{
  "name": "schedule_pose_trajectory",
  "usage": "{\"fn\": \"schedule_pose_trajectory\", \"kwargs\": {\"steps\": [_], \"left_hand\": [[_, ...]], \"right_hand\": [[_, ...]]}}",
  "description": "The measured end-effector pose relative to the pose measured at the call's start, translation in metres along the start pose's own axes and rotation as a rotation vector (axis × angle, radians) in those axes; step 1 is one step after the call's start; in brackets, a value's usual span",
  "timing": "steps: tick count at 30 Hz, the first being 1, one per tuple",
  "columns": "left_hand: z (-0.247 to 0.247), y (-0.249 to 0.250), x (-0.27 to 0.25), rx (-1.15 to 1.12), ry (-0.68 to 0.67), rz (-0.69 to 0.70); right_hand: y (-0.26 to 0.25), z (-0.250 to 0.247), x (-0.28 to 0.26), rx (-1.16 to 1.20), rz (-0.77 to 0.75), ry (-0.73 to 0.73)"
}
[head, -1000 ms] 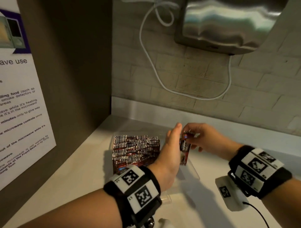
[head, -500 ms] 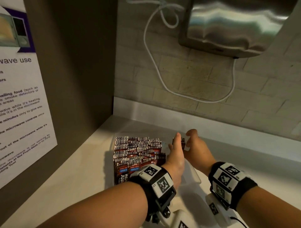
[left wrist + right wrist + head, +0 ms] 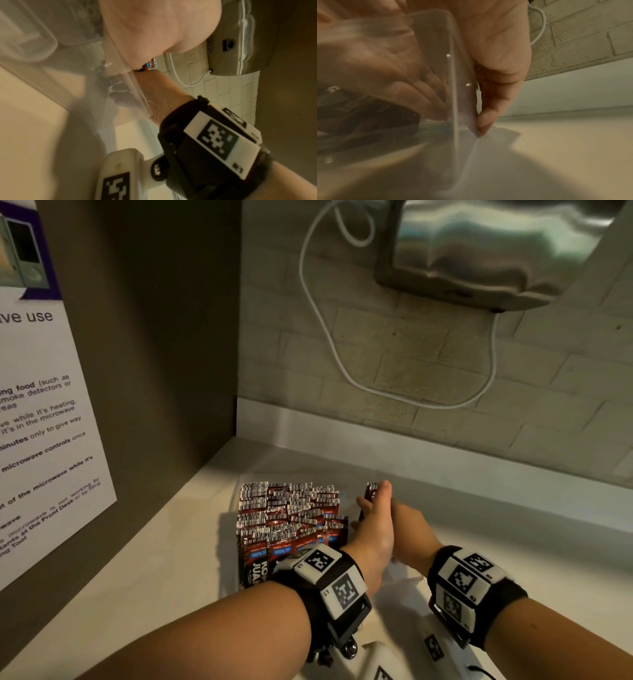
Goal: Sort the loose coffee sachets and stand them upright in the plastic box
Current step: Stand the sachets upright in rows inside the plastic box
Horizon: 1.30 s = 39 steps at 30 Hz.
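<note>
Countertop (image 3: 144, 559) carries the clear plastic box (image 3: 130, 86), its left part packed with upright coffee sachets (image 3: 287, 515). Inside the box, the left hand (image 3: 373, 529) stands edge-up with straight fingers, pressed against that row. Beside it, the right hand (image 3: 409, 534) reaches down, fingers (image 3: 423, 100) extended; it seems to steady one sachet (image 3: 370, 494), though whether it grasps it I cannot tell.

Both forearms reach forward side by side, each with a black-and-white wrist band. The left hand (image 3: 371, 525) stands on edge, fingers straight and pointing ahead. The right hand (image 3: 409, 534) lies just beside it, touching it, fingers extended downward; its grip cannot be told.
</note>
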<state>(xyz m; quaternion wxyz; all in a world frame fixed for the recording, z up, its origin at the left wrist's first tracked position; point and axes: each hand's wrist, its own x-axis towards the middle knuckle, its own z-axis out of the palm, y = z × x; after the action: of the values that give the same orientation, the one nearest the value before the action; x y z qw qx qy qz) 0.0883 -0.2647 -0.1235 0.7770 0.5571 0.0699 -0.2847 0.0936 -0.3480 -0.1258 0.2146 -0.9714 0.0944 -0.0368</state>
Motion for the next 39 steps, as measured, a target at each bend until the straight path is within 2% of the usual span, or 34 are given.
{"fn": "schedule_pose_trajectory", "kwargs": {"steps": [6, 13, 17, 20, 22, 29, 34, 39], "left_hand": [[0.007, -0.007, 0.014, 0.105, 0.064, -0.016], [0.005, 0.010, -0.017, 0.185, 0.116, 0.042], [-0.005, 0.013, -0.017, 0.252, 0.102, 0.046], [-0.015, 0.016, -0.014, 0.244, 0.102, 0.044], [-0.022, 0.020, -0.016, 0.249, 0.100, 0.030], [-0.046, 0.037, -0.020, 0.246, 0.042, -0.037], [-0.051, 0.042, -0.023, 0.273, 0.017, -0.015], [-0.050, 0.044, -0.028, 0.276, -0.001, -0.041]], "right_hand": [[-0.005, -0.001, -0.001, -0.123, -0.036, -0.083], [-0.016, -0.005, -0.014, -0.190, -0.129, -0.129], [-0.025, 0.000, -0.018, 0.005, -0.054, -0.125], [-0.034, 0.005, -0.014, -0.088, -0.104, -0.136], [-0.039, 0.009, -0.010, -0.058, -0.113, -0.143], [-0.049, 0.025, 0.009, 0.003, -0.016, -0.125], [-0.054, 0.024, 0.008, -0.034, -0.050, -0.159], [-0.059, 0.016, -0.003, 0.071, 0.049, -0.159]]}}
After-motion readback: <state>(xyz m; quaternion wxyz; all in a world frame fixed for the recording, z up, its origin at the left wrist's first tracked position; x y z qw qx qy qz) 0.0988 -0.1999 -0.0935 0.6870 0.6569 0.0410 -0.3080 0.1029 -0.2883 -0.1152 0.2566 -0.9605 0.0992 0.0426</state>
